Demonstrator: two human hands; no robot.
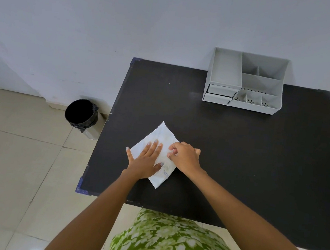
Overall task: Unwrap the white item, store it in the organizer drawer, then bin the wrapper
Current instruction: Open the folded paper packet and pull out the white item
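Observation:
A white wrapped item (160, 136) lies flat on the black table (238, 153), turned like a diamond near the table's front left. My left hand (146, 161) presses flat on it with fingers spread. My right hand (184, 157) pinches the wrapper's right edge with curled fingers. The grey organizer (245, 82) stands at the table's back against the wall, with two small drawers (219, 94) at its lower left, both shut. A round bin (82, 116) with a black liner stands on the floor left of the table.
A white wall runs behind the table. Beige tiled floor (13, 160) lies to the left. My green patterned clothing (168, 241) shows below the table's front edge.

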